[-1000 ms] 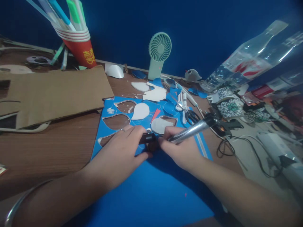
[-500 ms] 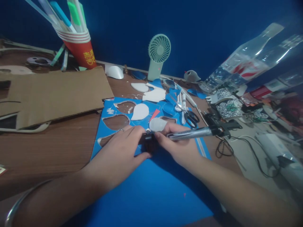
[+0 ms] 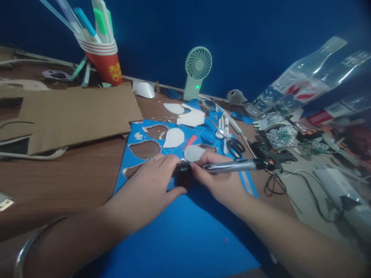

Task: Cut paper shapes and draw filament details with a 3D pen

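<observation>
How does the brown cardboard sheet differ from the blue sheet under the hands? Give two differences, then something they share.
The cardboard sheet is plain brown and untouched; the blue sheet is bright blue, with both hands resting on it. The cardboard sheet looks mostly whole; the blue sheet has rounded shapes cut out. Both lie flat on the wooden desk.

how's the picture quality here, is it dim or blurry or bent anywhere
Head view: dim, with a blue cast; the plastic bottles at the right edge are stretched and smeared by the wide lens; the left hand and right hand with the silver marker are fairly sharp; the hands shade the blue sheet.
</observation>
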`<state>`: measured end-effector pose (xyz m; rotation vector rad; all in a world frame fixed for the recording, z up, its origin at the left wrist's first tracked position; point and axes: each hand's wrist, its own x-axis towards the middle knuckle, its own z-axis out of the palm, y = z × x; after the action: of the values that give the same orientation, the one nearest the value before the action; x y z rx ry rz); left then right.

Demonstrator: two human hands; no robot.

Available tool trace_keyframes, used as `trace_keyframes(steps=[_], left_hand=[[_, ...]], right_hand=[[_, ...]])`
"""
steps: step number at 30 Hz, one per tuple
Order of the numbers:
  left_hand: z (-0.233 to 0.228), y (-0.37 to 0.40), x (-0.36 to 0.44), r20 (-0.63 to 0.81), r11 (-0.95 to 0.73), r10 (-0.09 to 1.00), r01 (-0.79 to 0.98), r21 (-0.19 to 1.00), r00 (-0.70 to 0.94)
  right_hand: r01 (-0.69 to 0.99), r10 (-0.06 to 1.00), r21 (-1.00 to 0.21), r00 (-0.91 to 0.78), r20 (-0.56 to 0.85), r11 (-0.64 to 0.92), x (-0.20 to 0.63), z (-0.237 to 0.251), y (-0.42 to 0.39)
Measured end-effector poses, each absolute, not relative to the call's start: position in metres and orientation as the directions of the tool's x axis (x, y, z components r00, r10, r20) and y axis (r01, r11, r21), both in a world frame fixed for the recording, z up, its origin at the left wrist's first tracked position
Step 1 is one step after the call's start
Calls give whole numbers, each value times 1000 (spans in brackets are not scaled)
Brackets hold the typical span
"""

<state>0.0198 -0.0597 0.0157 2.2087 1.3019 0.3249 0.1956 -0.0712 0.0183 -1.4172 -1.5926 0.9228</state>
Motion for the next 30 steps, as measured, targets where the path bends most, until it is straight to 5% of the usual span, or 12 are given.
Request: trace_keyframes(steps=[30], left_hand=[[16, -60, 19, -81, -372, 862, 733, 569, 500]], right_hand=[[413, 1000, -910, -20, 24, 30, 197, 21, -73]])
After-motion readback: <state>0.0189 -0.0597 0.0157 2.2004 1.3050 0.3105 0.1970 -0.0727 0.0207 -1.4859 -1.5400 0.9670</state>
